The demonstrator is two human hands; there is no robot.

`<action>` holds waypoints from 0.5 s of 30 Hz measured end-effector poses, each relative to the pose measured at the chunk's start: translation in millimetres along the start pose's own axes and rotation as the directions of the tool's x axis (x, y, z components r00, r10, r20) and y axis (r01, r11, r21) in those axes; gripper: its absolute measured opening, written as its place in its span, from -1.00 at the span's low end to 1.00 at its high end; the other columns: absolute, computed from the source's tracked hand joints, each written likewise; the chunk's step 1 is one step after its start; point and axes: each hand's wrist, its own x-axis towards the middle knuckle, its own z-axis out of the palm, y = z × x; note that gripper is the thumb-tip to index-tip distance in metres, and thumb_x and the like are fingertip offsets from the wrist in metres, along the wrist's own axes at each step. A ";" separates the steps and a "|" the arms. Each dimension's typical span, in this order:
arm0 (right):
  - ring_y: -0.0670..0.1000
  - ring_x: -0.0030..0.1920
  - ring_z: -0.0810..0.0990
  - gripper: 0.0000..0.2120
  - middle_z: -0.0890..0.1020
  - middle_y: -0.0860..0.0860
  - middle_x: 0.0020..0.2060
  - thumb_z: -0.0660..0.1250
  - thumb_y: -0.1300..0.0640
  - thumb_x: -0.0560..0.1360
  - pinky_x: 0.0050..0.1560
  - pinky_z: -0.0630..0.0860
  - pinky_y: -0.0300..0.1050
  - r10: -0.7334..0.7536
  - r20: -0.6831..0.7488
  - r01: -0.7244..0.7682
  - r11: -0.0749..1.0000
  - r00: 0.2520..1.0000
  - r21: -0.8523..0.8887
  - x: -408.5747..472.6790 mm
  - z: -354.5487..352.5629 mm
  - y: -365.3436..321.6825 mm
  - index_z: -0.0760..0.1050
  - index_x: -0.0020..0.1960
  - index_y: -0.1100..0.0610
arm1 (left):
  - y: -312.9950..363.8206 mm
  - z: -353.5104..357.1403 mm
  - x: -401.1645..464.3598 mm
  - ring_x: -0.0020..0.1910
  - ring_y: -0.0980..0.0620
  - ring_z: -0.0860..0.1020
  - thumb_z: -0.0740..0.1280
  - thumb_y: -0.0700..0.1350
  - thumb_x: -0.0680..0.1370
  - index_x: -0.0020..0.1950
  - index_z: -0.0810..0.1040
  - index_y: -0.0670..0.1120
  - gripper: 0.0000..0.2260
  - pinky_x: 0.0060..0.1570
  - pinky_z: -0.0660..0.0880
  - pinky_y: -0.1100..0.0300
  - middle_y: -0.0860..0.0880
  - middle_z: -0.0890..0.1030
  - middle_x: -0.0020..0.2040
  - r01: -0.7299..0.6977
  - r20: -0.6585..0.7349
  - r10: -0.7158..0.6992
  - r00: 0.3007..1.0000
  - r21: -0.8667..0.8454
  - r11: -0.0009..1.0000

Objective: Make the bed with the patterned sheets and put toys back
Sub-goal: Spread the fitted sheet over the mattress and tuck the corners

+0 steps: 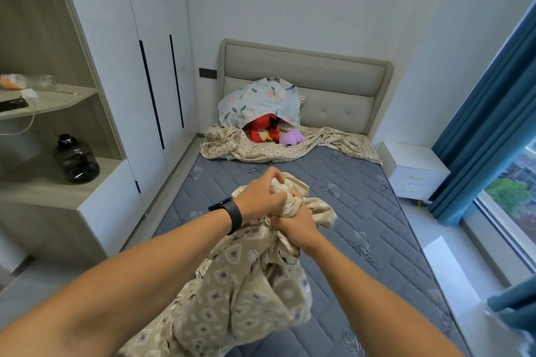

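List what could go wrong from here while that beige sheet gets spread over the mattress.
1. Both hands, left and right, grip the beige patterned sheet bunched, so it may open twisted or crooked.
2. The red plush toy and purple plush toy sit on crumpled bedding by the headboard; a thrown sheet may bury them.

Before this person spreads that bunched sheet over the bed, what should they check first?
1. Both hands hold the sheet: ok; left hand and right hand grip it.
2. Sheet untangled: not ok, bunched.
3. Corner found: cannot tell.
4. Mattress bare at the near end: ok.
5. Head end clear: not ok; red toy, purple toy, pillow and another sheet lie there.
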 end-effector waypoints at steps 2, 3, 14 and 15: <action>-0.04 -0.01 0.67 -0.44 0.69 -0.09 0.00 0.46 0.04 0.23 -0.05 0.61 0.00 0.053 -0.062 -0.046 0.993 0.997 0.111 -8.8 9.2 10.1 0.47 0.21 0.07 | -3.8 -5.5 -2.5 -0.48 0.05 0.41 0.28 -0.17 0.52 0.17 0.44 0.02 -0.76 -0.42 0.33 0.12 -0.01 0.53 -0.43 -0.142 -0.078 0.162 0.984 0.220 0.965; -0.03 -0.08 0.65 -0.52 0.68 -0.07 -0.05 0.45 0.05 0.24 -0.08 0.59 -0.01 0.093 -0.109 -0.077 0.986 0.990 0.147 -14.3 9.3 12.0 0.45 0.11 0.10 | -3.2 -12.6 -2.5 -0.48 0.06 0.42 0.27 -0.19 0.53 0.19 0.47 0.02 -0.75 -0.43 0.34 0.12 0.00 0.54 -0.42 -0.161 -0.188 0.213 0.959 0.257 0.953; 0.13 0.02 0.68 -0.31 0.68 0.10 0.06 0.50 0.03 0.14 0.13 0.63 0.19 0.332 -0.334 -0.115 0.839 0.882 0.531 -0.3 -57.7 -42.8 0.53 0.25 0.16 | -164.8 -20.2 -31.5 0.59 -0.17 0.10 0.61 0.18 0.29 0.63 -0.30 0.05 0.27 0.49 0.24 -0.19 -0.05 0.00 0.62 0.340 0.217 -0.453 0.865 0.411 0.846; 0.13 0.02 0.68 -0.32 0.69 0.12 0.07 0.49 0.03 0.14 0.11 0.63 0.18 0.320 -0.345 -0.089 0.834 0.882 0.545 2.1 -58.7 -49.8 0.55 0.24 0.17 | -172.0 -15.1 -30.7 0.59 -0.16 0.14 0.62 0.25 0.23 0.62 -0.30 0.09 0.31 0.48 0.27 -0.19 0.00 0.05 0.62 0.358 0.170 -0.443 0.880 0.377 0.855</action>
